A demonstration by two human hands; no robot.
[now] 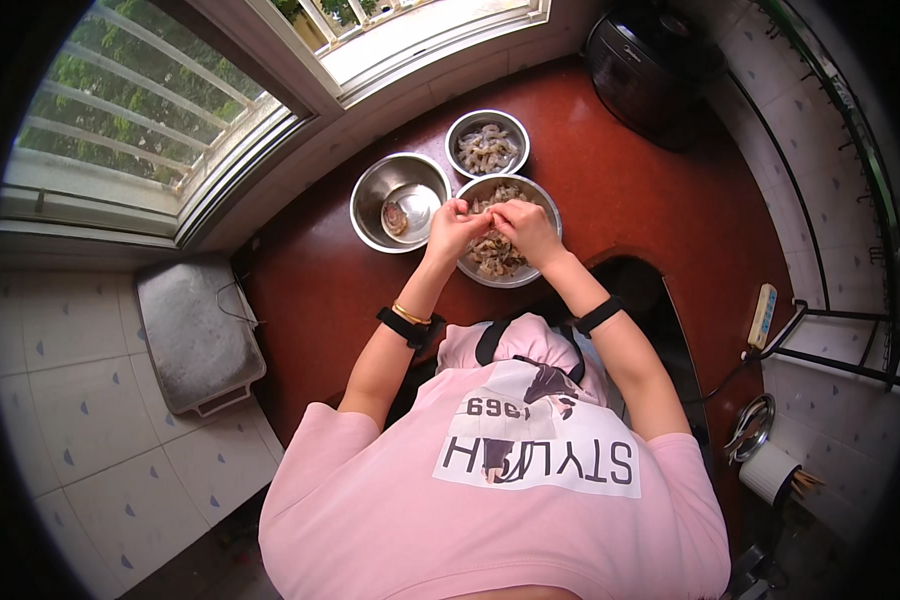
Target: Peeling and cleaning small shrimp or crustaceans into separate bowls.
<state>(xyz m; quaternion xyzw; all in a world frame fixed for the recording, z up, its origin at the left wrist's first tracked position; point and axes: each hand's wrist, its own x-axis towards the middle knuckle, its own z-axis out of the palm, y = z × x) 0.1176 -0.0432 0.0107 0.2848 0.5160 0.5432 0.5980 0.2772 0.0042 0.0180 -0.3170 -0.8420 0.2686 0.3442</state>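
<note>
My left hand (450, 231) and my right hand (526, 227) meet fingertip to fingertip above a steel bowl (552, 211) of unpeeled shrimp (495, 255). The fingers of both are pinched together on what seems to be a shrimp, almost wholly hidden by them. Behind that bowl, a smaller steel bowl (450, 142) contains peeled, greyish shrimp (487, 148). To the left, a deeper steel bowl (360, 199) has a small brownish clump (394, 219), perhaps shells, on its bottom.
The bowls stand on a reddish-brown countertop (322, 277) with a dark cutout (634, 289) at right. A black Midea cooker (637, 75) occupies the back right corner. At right lies a power strip (762, 315); a metal pan-like tray (195, 330) is at left, below the window (150, 112).
</note>
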